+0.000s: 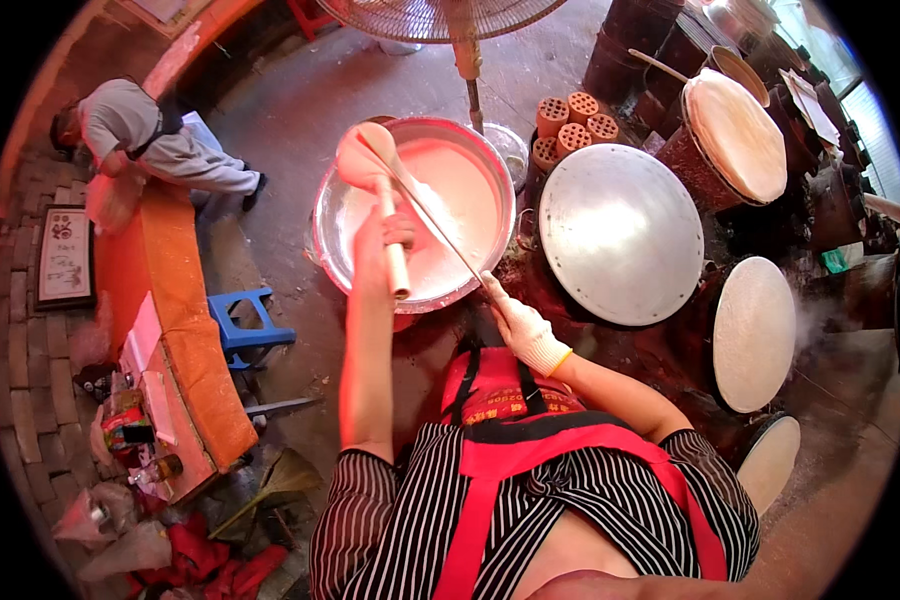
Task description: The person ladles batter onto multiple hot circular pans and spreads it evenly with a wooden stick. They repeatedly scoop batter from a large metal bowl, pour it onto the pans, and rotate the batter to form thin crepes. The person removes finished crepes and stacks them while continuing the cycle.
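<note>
My bare left hand (397, 229) is closed around the pale handle of a ladle (365, 161), whose bowl is raised over the far left part of a large metal basin (511, 217). Pale batter (461, 180) lies in the basin. My right hand (525, 328), in a white knitted glove, grips the end of a long thin blade (442, 236), probably a spatula. The blade slants over the basin, and its far end meets the ladle's bowl. To the right of the basin is a round metal griddle plate (621, 234) with a bare, shiny surface.
Round griddles bearing pale sheets (754, 334) stand at the right, one steaming. Perforated coal briquettes (574, 139) sit behind the metal plate. A standing fan (465, 56) is beyond the basin. At left are a blue plastic stool (247, 322), an orange-covered table (187, 337) and a bending person (139, 135).
</note>
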`<state>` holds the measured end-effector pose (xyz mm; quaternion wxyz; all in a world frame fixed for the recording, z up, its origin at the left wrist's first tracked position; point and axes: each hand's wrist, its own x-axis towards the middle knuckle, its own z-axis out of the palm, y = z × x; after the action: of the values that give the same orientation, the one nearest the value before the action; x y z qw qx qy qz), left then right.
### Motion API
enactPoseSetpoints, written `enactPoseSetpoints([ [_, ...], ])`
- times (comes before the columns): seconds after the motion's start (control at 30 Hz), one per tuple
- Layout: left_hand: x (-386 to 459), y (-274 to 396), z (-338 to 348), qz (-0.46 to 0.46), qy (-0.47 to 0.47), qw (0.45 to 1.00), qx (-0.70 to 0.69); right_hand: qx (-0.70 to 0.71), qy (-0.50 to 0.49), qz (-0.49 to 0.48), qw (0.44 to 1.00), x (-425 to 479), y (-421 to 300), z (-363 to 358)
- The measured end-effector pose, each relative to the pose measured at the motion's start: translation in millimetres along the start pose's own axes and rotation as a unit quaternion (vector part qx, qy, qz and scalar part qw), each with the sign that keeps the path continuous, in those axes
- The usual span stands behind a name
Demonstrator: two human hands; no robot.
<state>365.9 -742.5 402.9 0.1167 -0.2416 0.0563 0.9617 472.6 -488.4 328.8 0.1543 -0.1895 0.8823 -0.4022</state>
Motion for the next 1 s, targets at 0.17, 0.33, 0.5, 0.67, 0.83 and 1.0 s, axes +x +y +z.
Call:
enactPoseSetpoints([
  [0.17, -83.6, 25.7, 98.6, 0.111, 0.013, 0.964, 0.241, 0.01, 0.035, -0.104, 0.994, 3.4, -34.1, -50.1],
  [0.33, -112.5, 66.1, 182.5, 0.26, 0.026, 0.784, 0.563, -0.048, 0.241, -0.196, 0.949, 40.2, -47.6, -90.4],
  [0.5, -66.6, 130.3, 148.9, 0.054, 0.111, 0.85, 0.512, -0.122, 0.253, -0.13, 0.951, 86.9, -59.7, -55.7],
  [0.67, -25.1, 127.8, 102.6, -0.182, 0.145, 0.895, 0.38, -0.021, 0.259, -0.114, 0.959, 26.7, -16.6, -33.6],
  [0.83, -13.2, 36.4, 131.1, -0.213, 0.082, 0.819, 0.527, 0.101, 0.283, 0.026, 0.953, -67.8, 19.7, -71.6],
  [1.0, 7.5, -91.7, 146.1, 0.048, -0.169, 0.508, 0.844, -0.01, 0.321, -0.076, 0.944, -97.5, 5.2, -139.4],
])
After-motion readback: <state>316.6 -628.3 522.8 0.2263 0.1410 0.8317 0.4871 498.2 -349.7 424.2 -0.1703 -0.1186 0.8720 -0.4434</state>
